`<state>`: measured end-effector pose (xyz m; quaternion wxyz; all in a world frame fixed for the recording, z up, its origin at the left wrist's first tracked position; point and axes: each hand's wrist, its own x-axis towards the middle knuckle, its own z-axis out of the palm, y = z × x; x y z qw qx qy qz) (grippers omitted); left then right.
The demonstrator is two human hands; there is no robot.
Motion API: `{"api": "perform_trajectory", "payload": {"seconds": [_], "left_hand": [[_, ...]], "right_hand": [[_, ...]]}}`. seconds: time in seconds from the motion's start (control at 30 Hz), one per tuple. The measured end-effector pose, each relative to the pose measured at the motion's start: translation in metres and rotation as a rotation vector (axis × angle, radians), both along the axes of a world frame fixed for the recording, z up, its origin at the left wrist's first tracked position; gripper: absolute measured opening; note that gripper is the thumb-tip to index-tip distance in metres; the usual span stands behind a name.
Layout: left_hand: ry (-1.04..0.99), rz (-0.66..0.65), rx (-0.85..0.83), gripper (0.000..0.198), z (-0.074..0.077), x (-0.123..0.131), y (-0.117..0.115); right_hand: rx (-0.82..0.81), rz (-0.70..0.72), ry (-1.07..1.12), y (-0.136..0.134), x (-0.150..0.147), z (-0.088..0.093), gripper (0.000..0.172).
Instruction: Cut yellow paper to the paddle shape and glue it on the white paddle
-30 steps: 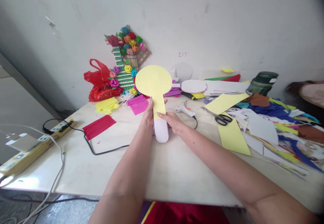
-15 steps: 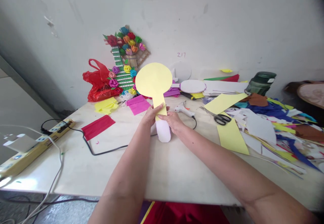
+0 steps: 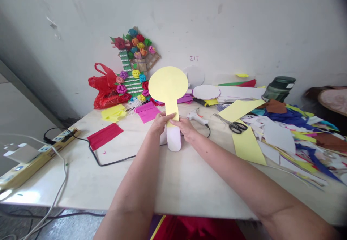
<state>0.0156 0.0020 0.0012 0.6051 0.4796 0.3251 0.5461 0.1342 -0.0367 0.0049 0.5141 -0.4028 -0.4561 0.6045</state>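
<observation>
Between my two hands stands a yellow paddle-shaped paper cutout [image 3: 168, 84], with a round head on top and a straight handle strip below. Its lower end overlaps a white rounded handle piece [image 3: 174, 140] with a thin purple edge. My left hand [image 3: 161, 122] grips the left edge of the handle, thumb across the front. From the right, my right hand [image 3: 185, 127] pinches the same handle, its thumb near the bottom edge of the yellow paper. Fingers behind the cutout are hidden. Just behind my right hand lies a white glue gun [image 3: 197, 117].
Black-handled scissors [image 3: 238, 127] lie beside yellow paper sheets [image 3: 248, 146] on the right, near a heap of paper scraps [image 3: 295, 128]. A green bottle [image 3: 279, 89], red bag [image 3: 104, 88] and paper-flower craft [image 3: 132, 66] stand along the wall. A power strip [image 3: 58, 146] and cords run left.
The yellow cutout has shifted slightly right and stands straighter over the white handle piece. Both hands keep their hold on it.
</observation>
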Motion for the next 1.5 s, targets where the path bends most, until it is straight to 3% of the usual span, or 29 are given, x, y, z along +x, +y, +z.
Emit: {"api": "perform_trajectory", "payload": {"seconds": [0.13,0.37,0.57,0.73,0.9,1.2,1.37,1.5], "left_hand": [[-0.042,-0.064,-0.028,0.026,-0.0007,0.0015,0.0004],[-0.075,0.055,-0.010,0.026,-0.0001,0.0000,0.0038],[-0.083,0.056,-0.033,0.026,-0.0021,0.0019,0.0047],[-0.100,0.037,-0.079,0.027,-0.0042,0.0051,0.0071],[-0.100,0.147,-0.017,0.026,-0.0026,0.0044,0.0075],[-0.123,0.114,-0.050,0.025,-0.0005,0.0084,0.0052],[-0.148,0.226,-0.077,0.037,0.0038,0.0075,0.0061],[-0.125,0.297,-0.085,0.034,0.0049,0.0058,0.0051]], "right_hand": [[-0.003,-0.004,-0.003,0.0009,0.0013,0.0007,0.015],[-0.052,-0.003,-0.044,-0.0068,0.0003,0.0038,0.013],[0.003,0.027,0.007,0.0007,-0.0009,-0.0027,0.019],[-0.006,-0.002,0.038,-0.0039,0.0003,0.0026,0.019],[-0.047,0.012,-0.002,-0.0073,0.0002,0.0025,0.016],[0.010,0.012,0.014,0.0014,0.0009,-0.0035,0.015],[-0.027,0.060,0.005,-0.0065,0.0008,-0.0009,0.015],[-0.015,0.070,-0.019,-0.0077,-0.0009,-0.0034,0.016]]}}
